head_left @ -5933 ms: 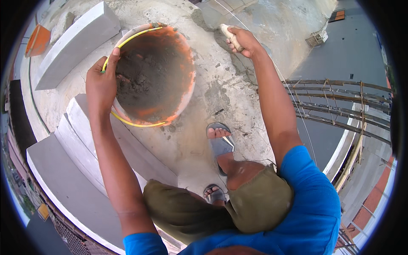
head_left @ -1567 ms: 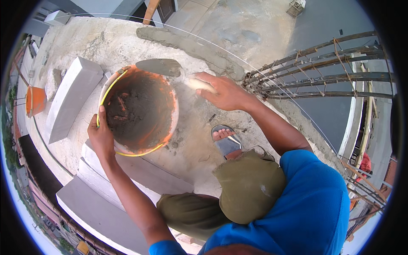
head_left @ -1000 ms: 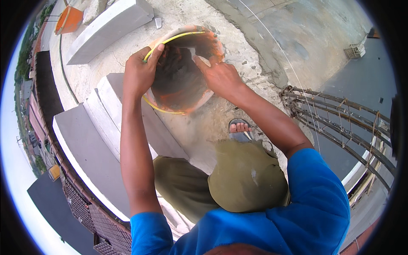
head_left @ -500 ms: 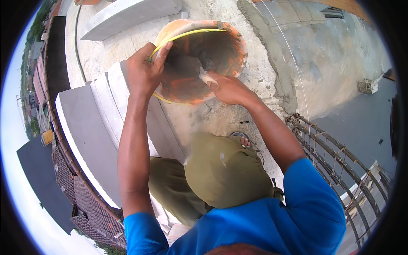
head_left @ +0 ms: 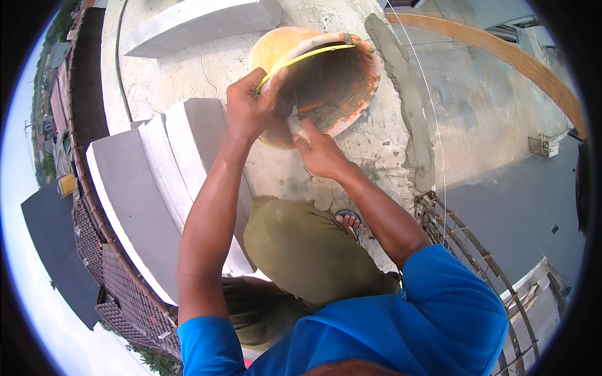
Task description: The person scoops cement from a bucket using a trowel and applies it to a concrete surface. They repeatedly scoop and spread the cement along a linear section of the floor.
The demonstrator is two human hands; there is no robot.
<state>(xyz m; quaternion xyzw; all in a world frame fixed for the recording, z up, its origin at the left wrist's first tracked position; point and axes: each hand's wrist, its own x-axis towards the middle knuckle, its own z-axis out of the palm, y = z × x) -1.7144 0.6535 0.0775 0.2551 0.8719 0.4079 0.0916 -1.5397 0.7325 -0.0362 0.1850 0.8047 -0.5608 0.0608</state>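
The blade of the trowel [head_left: 296, 120] is lying hidden in the shadow inside the bucket [head_left: 273, 45], and only its pale handle is showing between the right fingers. The grey mortar [head_left: 329, 94] in there is hard to make out, and its depth cannot be told. The left fingers are covering part of the bucket's rim, and the one visible foot [head_left: 349, 219], in a sandal, is partly disappearing behind the knee, below the right fingers.

One bucket and one trowel are showing. One white block [head_left: 207, 26] is lying alone beyond the left fingers, and at least three more blocks [head_left: 141, 194] are leaning together to the left of and below them. One steel cage [head_left: 470, 244] is running out of view, below and to the right of the right fingers.

The left hand [head_left: 252, 103] is pinching the rim and the yellow handle [head_left: 307, 55], thumb toward the opening, its arm reaching up almost straight. The bucket is sitting tilted, its mouth turning toward the right fingers. The right hand [head_left: 324, 152] is wrapping its fingers around the trowel's handle at the mouth's near edge, its forearm slanting in from the lower right.
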